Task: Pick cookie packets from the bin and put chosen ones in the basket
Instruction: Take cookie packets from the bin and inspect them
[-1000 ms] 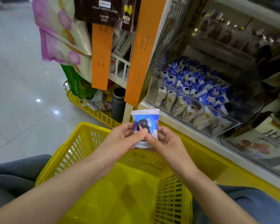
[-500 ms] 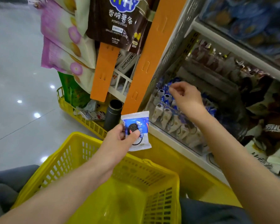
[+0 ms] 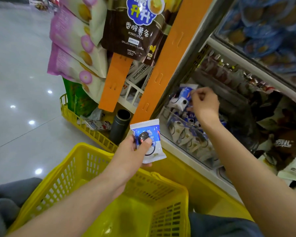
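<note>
Above the yellow basket (image 3: 85,146): one blue-and-white cookie packet (image 3: 148,134), gripped by the left hand (image 3: 131,152), thumb across its front; over the clear bin (image 3: 179,120): a second packet (image 3: 186,93), pinched by curled fingers of the right hand (image 3: 205,106)

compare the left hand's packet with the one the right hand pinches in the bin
The left hand grips the near packet outside the bin, front facing the camera, sharp. The right hand pinches the far packet by an edge above the bin's pile, blurred. Both are blue and white.
</note>
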### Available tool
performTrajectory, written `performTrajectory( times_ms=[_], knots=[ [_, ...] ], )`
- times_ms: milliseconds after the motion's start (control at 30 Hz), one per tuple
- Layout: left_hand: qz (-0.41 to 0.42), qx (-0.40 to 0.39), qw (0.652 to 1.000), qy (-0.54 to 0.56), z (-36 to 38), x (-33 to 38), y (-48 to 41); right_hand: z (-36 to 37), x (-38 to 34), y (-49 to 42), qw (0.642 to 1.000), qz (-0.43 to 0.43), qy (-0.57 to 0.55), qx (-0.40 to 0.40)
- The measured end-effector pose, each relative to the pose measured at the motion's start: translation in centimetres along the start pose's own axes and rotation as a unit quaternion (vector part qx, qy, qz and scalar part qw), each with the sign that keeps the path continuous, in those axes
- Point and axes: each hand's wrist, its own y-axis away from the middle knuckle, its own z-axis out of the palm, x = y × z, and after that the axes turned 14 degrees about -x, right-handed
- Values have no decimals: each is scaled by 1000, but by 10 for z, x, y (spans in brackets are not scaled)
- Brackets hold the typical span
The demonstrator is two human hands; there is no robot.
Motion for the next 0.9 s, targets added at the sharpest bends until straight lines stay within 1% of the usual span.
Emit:
performTrajectory(
  times_ms=[67, 100, 167, 300, 367, 533, 600, 667, 767, 833, 900],
  knots=[
    [1, -24, 1000, -2, 2, 3, 1, -9, -6, 20, 995, -53, -78, 39],
    [1, -40, 999, -3, 3, 5, 2, -12, -8, 31, 991, -75, -105, 39],
    [0, -63, 998, -4, 7, 8, 4, -15, -9, 55, 985, -90, -145, 6],
    [-8, -74, 997, 12, 13, 7, 9, -6, 4, 100, 977, -77, -173, -103],
    [-9, -73, 997, 12, 16, 6, 13, 2, 11, 118, 969, -70, -186, -144],
    [-1, -50, 999, -14, 18, 4, 18, 18, 20, 138, 964, -35, -206, -162],
    [-5, -70, 997, -15, 15, 2, 20, 20, 21, 141, 956, -7, -228, -183],
    [-31, -102, 994, 3, 12, 3, 21, 21, 20, 144, 946, 10, -248, -206],
    [-63, -126, 990, 1, 10, 6, 22, 18, 16, 149, 938, 9, -255, -234],
    [-71, -141, 987, -5, 8, 7, 22, 16, 12, 152, 928, 1, -249, -276],
    [-78, -125, 989, 5, 7, 7, 22, 15, 10, 155, 921, -4, -244, -303]
  ],
)
